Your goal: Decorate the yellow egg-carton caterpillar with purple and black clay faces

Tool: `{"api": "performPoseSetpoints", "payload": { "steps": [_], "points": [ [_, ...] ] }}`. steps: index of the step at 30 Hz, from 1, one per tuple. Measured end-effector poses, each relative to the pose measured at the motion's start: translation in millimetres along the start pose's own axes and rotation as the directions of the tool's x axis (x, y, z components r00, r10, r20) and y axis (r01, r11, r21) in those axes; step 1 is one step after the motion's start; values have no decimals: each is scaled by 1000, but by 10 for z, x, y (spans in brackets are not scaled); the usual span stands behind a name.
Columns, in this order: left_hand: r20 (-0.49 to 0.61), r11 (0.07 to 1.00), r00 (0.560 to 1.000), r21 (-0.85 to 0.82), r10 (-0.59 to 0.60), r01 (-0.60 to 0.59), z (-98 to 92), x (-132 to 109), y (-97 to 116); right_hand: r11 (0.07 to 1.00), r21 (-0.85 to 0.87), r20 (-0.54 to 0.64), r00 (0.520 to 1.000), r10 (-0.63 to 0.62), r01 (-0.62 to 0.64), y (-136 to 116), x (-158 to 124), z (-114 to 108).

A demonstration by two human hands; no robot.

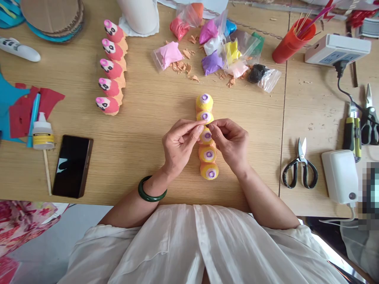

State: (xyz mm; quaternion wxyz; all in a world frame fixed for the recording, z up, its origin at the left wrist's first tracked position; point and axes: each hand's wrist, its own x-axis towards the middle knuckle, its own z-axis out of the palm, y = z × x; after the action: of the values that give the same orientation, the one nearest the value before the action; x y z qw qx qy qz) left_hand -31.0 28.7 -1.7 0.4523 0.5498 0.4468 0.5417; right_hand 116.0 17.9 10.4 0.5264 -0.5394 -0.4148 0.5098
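Observation:
A row of yellow domes (pixel 208 154) on an orange base, like a strip of egg carton, stands upright on the table in front of me. Each dome carries a pale patch with a purple ring. Over the middle of the row, my left hand (pixel 184 144) and my right hand (pixel 231 142) meet at their fingertips, both pinched. A tiny dark piece, which looks like black clay, shows at the right fingertips. Whether the left fingers also grip it is hard to see. A dark green bangle (pixel 152 199) circles my left wrist.
A row of painted red-pink domes (pixel 111 87) stands at left, near a phone (pixel 73 165) and a glue bottle (pixel 43 134). Bags of coloured clay (pixel 211 61) and orange crumbs lie at the back. Scissors (pixel 300 165), a red cup (pixel 291 43) and a power strip (pixel 337 50) sit right.

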Motion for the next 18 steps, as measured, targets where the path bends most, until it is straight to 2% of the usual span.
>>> {"api": "performPoseSetpoints", "payload": {
  "steps": [9,18],
  "points": [
    [3,993,993,33,117,-117,-13,5,-61,996,-43,28,997,-78,79,48,-21,-7],
    [6,997,999,63,53,-53,-5,-4,-39,996,-26,39,995,-87,88,76,-3,-18]
  ]
}}
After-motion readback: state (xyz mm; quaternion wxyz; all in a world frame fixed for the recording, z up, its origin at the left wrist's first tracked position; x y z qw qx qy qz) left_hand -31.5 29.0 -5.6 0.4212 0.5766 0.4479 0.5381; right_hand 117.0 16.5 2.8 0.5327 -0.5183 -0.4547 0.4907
